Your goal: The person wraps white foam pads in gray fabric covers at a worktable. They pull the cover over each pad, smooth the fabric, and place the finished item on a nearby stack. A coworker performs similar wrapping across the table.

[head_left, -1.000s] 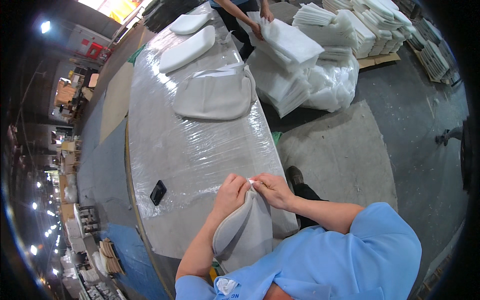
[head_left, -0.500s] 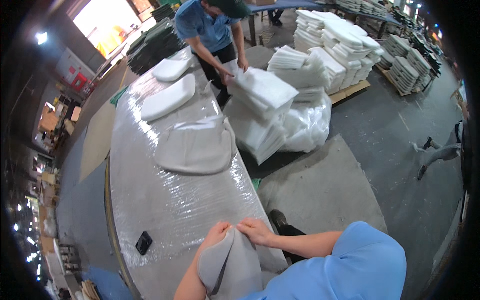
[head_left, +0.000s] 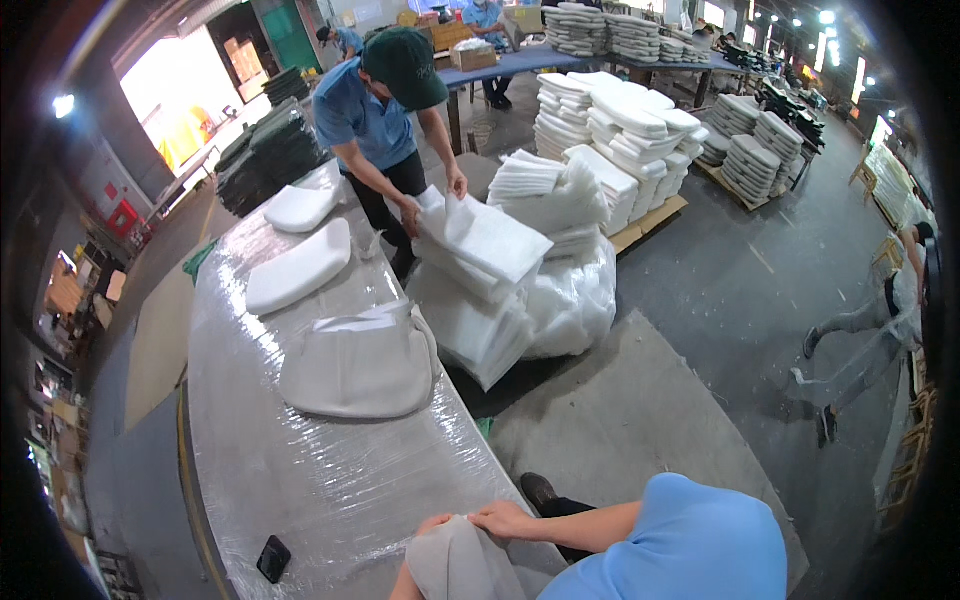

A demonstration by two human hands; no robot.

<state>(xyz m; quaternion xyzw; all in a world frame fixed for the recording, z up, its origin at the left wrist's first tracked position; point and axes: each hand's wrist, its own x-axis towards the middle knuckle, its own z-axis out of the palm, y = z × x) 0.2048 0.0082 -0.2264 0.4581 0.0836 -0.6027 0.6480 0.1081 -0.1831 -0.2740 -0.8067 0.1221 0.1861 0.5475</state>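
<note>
At the table's near edge I have a light grey fabric cushion cover [head_left: 455, 562] between my hands. My left hand [head_left: 433, 523] is closed on its upper edge, mostly hidden behind the cloth. Fingers pinched, my right hand [head_left: 503, 519] grips the same edge a little to the right. The cover's lower part runs out of view at the bottom. Farther up the table lies another grey cushion cover [head_left: 355, 372] with white material showing at its far end. Beyond it are two white foam pads [head_left: 300, 267], one behind the other.
The table [head_left: 330, 480] is wrapped in shiny plastic film; a black phone [head_left: 273, 559] lies at its left. Across the table's right edge, a co-worker [head_left: 375, 120] handles white padding sheets [head_left: 495, 240]. Stacks of white pads [head_left: 630, 130] stand behind. Another person bends at far right.
The view has tilted up, so the table and my hands sit lower in the picture. Both hands keep hold of the cover. The co-worker has lifted the top padding sheets slightly.
</note>
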